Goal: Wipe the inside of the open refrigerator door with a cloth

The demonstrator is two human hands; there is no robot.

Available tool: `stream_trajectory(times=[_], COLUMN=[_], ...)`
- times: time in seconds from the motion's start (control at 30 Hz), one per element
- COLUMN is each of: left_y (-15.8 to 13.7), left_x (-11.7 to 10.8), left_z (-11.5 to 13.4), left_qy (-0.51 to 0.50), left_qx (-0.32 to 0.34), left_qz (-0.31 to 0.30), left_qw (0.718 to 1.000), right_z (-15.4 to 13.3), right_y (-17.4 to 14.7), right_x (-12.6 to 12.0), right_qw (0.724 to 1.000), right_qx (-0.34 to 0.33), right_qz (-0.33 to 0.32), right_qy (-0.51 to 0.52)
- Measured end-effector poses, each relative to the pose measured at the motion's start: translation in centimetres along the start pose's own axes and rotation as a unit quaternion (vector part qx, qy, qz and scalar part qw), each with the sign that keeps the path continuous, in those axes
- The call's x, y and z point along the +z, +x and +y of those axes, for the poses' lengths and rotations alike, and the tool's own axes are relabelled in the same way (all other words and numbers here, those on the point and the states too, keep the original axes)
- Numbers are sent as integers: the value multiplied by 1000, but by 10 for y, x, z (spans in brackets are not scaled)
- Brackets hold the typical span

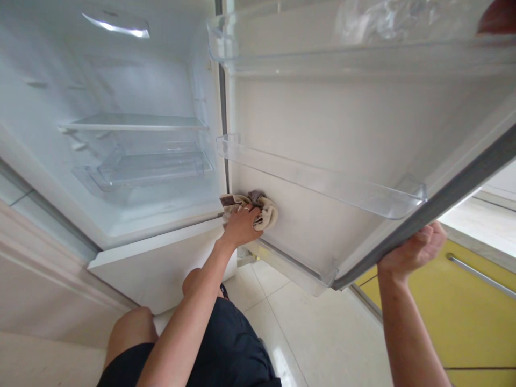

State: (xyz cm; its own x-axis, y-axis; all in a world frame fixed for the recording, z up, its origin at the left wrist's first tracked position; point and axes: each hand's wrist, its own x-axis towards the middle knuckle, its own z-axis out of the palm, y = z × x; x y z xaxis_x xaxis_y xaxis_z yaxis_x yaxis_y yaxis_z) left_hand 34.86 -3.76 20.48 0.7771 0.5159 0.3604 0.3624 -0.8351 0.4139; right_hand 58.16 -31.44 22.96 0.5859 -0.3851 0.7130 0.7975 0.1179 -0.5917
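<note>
Right now, looking across everything in front of me, I can't read a single word, brand, number or sign. Low down I do catch a tiny pale mark on a dark strap [224, 291], but it's too small and blurred for me to say whether it's lettering at all.

Tiled floor [330, 328] (yellow cabinet [479, 317] alongside)

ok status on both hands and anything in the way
Left hand holding crumpled beige-and-brown fabric cloth against open white refrigerator door. Right hand at door's free edge. Clear plastic door shelf above cloth; nothing visibly blocking it.
</note>
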Motion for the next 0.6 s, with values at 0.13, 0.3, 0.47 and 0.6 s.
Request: stream_trajectory(times=[0.13,0.3,0.47,0.6], left_y=[13,31,39,34], left_x=[18,29,30,40], left_z=[3,-2,13,45], left_qy=[23,40,63,39], left_qx=[-37,-71,-35,35], left_qz=[-61,-182,-296,-368], left_qw=[997,980,953,928], right_z=[-1,1,1,0], right_y=[-1,-2,-4,-5], right_x=[1,-1,-2,-1], right_qw=[1000,1000,1000,1000], right_qx=[2,2,0,0], right_qz=[4,0,-7,3], right_qy=[-8,-16,-6,3])
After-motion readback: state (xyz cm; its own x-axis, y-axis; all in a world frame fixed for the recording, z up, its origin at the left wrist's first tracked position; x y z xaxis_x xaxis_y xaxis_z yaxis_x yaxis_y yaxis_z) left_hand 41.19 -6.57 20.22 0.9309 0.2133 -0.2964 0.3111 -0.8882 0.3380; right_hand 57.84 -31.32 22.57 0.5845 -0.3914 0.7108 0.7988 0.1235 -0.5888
